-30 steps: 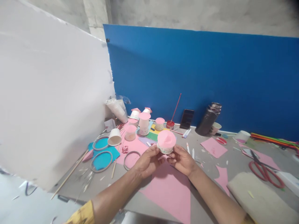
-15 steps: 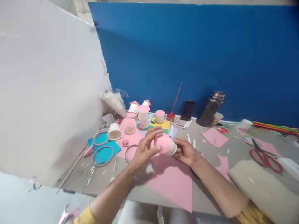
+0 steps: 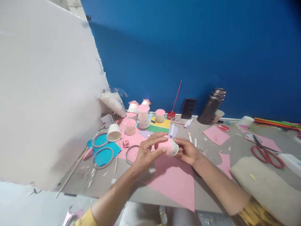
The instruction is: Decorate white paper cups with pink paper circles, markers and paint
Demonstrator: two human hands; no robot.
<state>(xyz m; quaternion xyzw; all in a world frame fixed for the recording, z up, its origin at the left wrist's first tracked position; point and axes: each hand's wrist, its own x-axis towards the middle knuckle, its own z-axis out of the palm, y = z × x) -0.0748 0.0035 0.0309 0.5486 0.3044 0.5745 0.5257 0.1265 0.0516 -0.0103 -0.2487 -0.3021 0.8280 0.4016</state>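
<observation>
Between my hands is a small printed paper cup (image 3: 174,148), tilted on its side, with a pink paper circle (image 3: 167,144) on its left-facing end. My left hand (image 3: 150,148) presses over that circle, fingers on top and thumb below, hiding much of it. Around the cup's other end my right hand (image 3: 187,151) is closed, its fingertips partly hidden. Below the hands lies a large pink paper sheet (image 3: 176,185). Beyond them stand several cups topped with pink paper, among them a taller one (image 3: 143,117) and a short one (image 3: 160,116).
Red-handled scissors (image 3: 266,157) lie at the right near a beige cloth (image 3: 263,175). A dark flask (image 3: 211,106), a phone (image 3: 188,108) and a red pot (image 3: 171,115) with a brush stand by the blue board (image 3: 188,47). Grey rings (image 3: 103,158) and an uncapped cup (image 3: 114,132) are at left.
My left hand has closed further over the pink circle, covering more of it. The circle has turned away slightly, while my right hand keeps its grip. The view has shifted a little.
</observation>
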